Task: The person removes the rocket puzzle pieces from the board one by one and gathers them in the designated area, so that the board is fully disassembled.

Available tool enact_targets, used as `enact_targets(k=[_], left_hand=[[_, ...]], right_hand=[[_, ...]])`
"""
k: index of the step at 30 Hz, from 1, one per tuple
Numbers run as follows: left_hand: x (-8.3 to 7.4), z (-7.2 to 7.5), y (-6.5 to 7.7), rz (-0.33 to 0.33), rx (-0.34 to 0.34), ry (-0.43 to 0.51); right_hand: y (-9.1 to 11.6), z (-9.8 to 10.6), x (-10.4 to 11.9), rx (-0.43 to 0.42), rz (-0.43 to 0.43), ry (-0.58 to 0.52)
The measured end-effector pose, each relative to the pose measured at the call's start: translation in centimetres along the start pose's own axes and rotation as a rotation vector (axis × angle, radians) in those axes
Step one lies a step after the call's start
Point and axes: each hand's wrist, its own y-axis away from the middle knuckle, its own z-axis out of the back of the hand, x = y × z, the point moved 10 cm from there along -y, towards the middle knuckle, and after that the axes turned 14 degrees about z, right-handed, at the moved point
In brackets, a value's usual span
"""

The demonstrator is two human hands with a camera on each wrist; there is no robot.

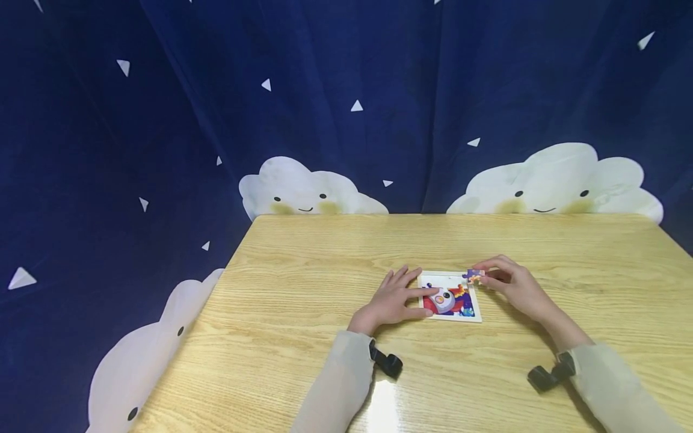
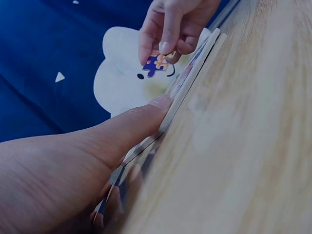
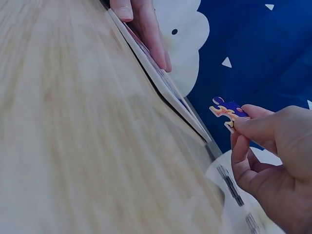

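Observation:
A small jigsaw puzzle with a cartoon character lies in a white-rimmed tray. My left hand rests on the tray's left side, fingers spread, with the thumb and a finger reaching over the picture. Between thumb and fingers, my right hand pinches a purple and orange puzzle piece above the tray's upper right corner. In the right wrist view the piece is held up, apart from the tray. A pale blank strip shows along the top of the tray.
The tray sits on a wooden table. Beyond it hangs a dark blue curtain with white triangles and smiling clouds. Black straps are worn at both wrists, over pale sleeves.

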Motion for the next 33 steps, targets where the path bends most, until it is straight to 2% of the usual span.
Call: enact_targets(k=[14,26,33], left_hand=[[0.1,0.0,0.0,-0.001,-0.008,0.016],[0.1,0.0,-0.1,-0.005,-0.009,0.006],[0.2,-0.1,-0.2,-0.005,-0.009,0.01]], right_hand=[[1.7,2.5,-1.6,-0.019,-0.073,0.061],[3.0,4.8,-2.5,-0.058,-0.072,0.04],[4.0,6.1,-3.8,-0.079,-0.102,0.081]])
